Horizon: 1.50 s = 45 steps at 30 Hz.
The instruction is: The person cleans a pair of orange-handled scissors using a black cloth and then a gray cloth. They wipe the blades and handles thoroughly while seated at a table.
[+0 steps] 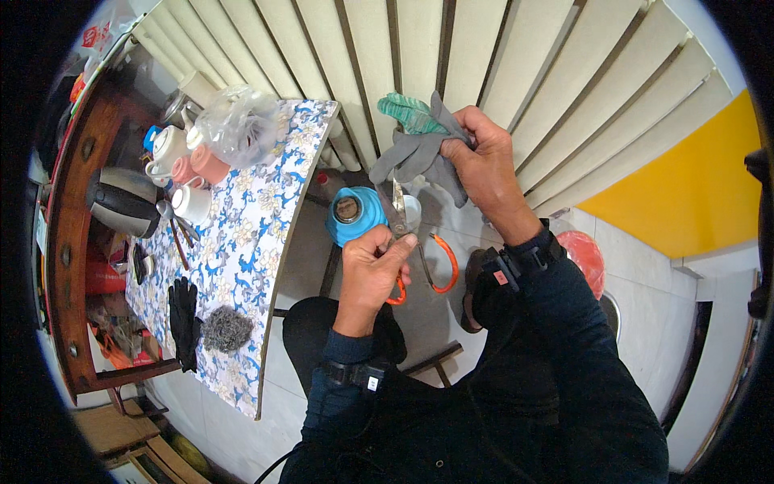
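Observation:
My left hand [373, 271] grips a pair of scissors [400, 224] with orange-coated handle loops. Its blades point away from me, spread apart near a grey glove [417, 151]. One loop lies partly behind my left fingers; the other stands free to the right. My right hand [485, 163] pinches the glove at its right side and holds it up in the air. Teal knitted fabric [414, 114] shows at the glove's upper end. Some glove fingers hang down around the blade tips, and whether the blades touch the cloth I cannot tell.
On the left, a table with a floral cover [242, 242] carries a black glove [184, 323], a steel wool scourer [227, 328], an electric kettle [126, 201], cups and a plastic bag [237, 124]. Below my hands stands a blue thermos [357, 212]. A white radiator [417, 54] rises ahead.

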{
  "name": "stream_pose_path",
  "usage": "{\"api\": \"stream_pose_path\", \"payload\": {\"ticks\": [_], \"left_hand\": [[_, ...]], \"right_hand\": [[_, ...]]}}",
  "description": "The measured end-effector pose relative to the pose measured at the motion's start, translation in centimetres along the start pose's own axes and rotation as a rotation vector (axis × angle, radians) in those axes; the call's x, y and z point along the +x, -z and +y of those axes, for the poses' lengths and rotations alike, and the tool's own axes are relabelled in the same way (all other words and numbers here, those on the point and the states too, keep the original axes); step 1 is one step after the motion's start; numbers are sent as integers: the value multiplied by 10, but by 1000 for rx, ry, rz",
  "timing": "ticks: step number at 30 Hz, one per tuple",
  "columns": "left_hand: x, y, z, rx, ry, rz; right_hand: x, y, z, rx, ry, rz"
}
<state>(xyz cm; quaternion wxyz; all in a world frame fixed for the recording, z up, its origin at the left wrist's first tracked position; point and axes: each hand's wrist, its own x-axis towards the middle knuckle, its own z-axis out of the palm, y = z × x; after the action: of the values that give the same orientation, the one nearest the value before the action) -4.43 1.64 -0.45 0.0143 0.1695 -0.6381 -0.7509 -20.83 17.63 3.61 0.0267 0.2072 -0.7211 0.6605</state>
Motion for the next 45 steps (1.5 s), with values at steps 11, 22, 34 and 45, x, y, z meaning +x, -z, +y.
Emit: {"api": "stream_pose_path", "payload": {"ticks": [11, 22, 34, 45], "left_hand": [[0, 4, 2, 8, -13, 6], [2, 7, 0, 3, -32, 12], [1, 6, -2, 67, -39, 82], [-1, 4, -7, 55, -38, 55]], "right_hand": [[0, 6, 10, 67, -5, -1], [-5, 6, 4, 59, -77, -16], [-31, -15, 3, -136, 198, -290], [-37, -24, -1, -209, 260, -342]]}}
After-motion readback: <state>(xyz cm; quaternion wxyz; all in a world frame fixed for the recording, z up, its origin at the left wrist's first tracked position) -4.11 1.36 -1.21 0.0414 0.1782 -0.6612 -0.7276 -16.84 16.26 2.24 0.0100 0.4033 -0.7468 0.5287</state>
